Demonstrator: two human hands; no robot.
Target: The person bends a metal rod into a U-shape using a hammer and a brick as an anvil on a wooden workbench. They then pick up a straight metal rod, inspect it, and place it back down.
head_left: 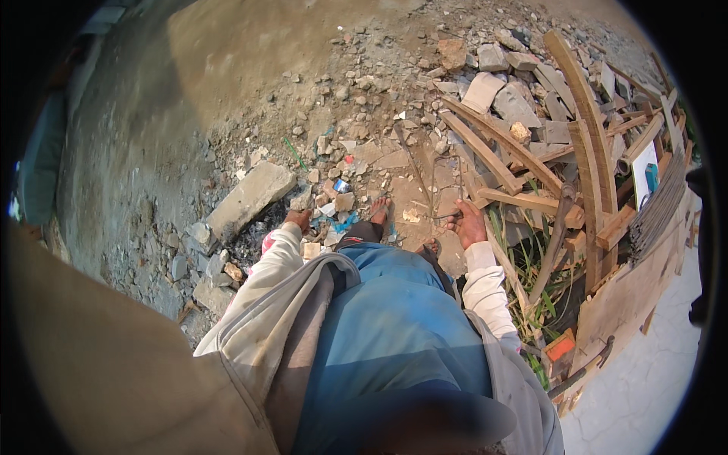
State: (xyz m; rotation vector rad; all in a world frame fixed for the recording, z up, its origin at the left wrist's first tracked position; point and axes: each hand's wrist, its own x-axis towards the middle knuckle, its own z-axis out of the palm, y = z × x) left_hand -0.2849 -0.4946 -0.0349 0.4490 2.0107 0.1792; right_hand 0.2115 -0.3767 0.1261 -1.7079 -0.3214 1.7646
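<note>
My right hand (470,223) is out in front of my right side, fingers curled round a thin dark bent rod (444,217) that looks like metal wire. Part of the rod is hidden by the fingers. My left hand (297,219) hangs low over the rubble, beside a long broken concrete slab (254,196) and a grey stone (301,199). Its fingers point away from me and are too small to make out. Scraps of blue plastic (343,224) lie between my left hand and my bare foot (380,210).
At the right is a heap of wooden beams (523,155), with broken concrete blocks (516,102) behind it. A thin stick (413,171) lies on the ground ahead. Green leaves (504,235) and a wooden board (626,303) are by my right arm. Loose stones cover the dirt.
</note>
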